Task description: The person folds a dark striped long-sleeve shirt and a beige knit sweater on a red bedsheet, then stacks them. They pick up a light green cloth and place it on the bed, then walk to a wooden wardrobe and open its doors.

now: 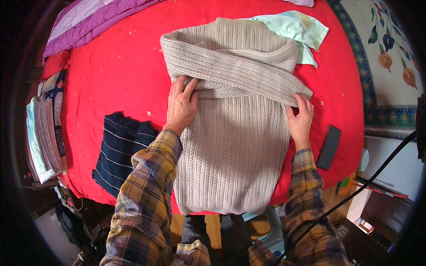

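Observation:
A beige ribbed knit sweater lies on the red bedspread, its lower body reaching the near edge. One sleeve crosses the upper part diagonally, its cuff at the right side. My left hand presses flat on the sweater's left edge, fingers apart, with some tips hidden at the sleeve's lower border. At the right edge, my right hand holds the cuff between thumb and fingers. Folds of knit lie under the crossing sleeve, partly hidden.
Left of the sweater lies a folded dark striped garment. Pale green cloth sticks out behind it. A dark oblong object rests on the right. Folded textiles are stacked at far left, below a purple quilt. A black cable crosses the lower right.

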`<state>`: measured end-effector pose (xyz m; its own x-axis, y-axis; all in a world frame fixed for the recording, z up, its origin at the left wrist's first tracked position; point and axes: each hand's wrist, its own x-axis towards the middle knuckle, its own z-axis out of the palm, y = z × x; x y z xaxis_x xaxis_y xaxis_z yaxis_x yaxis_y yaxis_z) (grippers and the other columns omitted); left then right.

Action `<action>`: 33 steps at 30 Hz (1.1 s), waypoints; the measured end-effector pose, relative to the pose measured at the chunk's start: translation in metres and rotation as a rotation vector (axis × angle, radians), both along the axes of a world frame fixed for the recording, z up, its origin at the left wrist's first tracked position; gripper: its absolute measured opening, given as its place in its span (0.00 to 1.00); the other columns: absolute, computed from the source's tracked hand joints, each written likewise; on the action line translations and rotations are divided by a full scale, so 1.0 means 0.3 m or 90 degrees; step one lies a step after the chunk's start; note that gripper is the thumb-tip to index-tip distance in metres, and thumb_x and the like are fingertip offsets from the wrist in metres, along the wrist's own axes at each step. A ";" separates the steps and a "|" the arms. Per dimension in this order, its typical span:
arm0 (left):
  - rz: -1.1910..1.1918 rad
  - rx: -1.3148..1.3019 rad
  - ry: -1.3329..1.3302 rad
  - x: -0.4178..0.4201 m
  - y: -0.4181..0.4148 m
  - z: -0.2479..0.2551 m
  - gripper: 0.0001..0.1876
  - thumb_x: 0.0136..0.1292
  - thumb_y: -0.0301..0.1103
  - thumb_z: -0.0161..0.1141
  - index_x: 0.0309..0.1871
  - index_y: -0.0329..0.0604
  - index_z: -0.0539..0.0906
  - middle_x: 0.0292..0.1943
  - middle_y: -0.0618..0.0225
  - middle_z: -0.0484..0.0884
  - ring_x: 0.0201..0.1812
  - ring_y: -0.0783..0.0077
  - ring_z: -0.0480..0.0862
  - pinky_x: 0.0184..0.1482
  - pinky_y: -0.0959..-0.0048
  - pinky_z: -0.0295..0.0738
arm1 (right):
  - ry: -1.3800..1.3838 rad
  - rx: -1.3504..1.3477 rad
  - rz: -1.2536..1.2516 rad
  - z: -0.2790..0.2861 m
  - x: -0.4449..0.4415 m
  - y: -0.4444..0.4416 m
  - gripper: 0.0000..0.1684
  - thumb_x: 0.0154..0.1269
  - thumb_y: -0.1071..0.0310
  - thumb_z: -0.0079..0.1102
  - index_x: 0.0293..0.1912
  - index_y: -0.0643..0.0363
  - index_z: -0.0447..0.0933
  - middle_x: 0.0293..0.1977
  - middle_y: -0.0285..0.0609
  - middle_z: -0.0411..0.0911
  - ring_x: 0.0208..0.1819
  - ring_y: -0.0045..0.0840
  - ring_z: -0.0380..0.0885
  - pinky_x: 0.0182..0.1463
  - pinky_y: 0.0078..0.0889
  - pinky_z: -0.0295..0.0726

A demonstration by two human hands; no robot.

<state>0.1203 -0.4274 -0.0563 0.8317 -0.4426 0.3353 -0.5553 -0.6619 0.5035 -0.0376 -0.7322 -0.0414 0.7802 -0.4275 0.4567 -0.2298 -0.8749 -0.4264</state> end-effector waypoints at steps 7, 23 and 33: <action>0.010 0.032 0.018 -0.016 -0.008 0.023 0.18 0.48 0.26 0.57 0.46 0.40 0.77 0.60 0.49 0.67 0.58 0.43 0.68 0.62 0.53 0.62 | 0.079 0.234 0.000 0.054 0.017 -0.117 0.10 0.57 0.69 0.63 0.36 0.63 0.73 0.31 0.40 0.75 0.36 0.29 0.73 0.42 0.30 0.72; -0.015 0.004 -0.015 -0.002 -0.005 0.123 0.12 0.54 0.30 0.60 0.43 0.39 0.79 0.49 0.54 0.77 0.51 0.52 0.75 0.54 0.59 0.68 | -0.054 0.002 0.077 0.091 0.229 -0.196 0.16 0.58 0.65 0.60 0.45 0.63 0.74 0.40 0.52 0.76 0.46 0.45 0.73 0.52 0.42 0.71; -0.220 0.210 -0.157 0.282 -0.155 0.158 0.16 0.52 0.36 0.65 0.45 0.45 0.82 0.44 0.67 0.80 0.48 0.62 0.75 0.53 0.63 0.70 | 0.189 0.240 -0.183 -0.097 0.222 -0.041 0.30 0.50 0.50 0.62 0.39 0.71 0.75 0.36 0.63 0.78 0.41 0.54 0.77 0.48 0.48 0.75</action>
<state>0.2048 -0.4739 -0.0088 0.5332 -0.7914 0.2989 -0.8441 -0.5211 0.1263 0.0291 -0.7445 -0.0706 0.6803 -0.7329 0.0098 -0.5939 -0.5590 -0.5786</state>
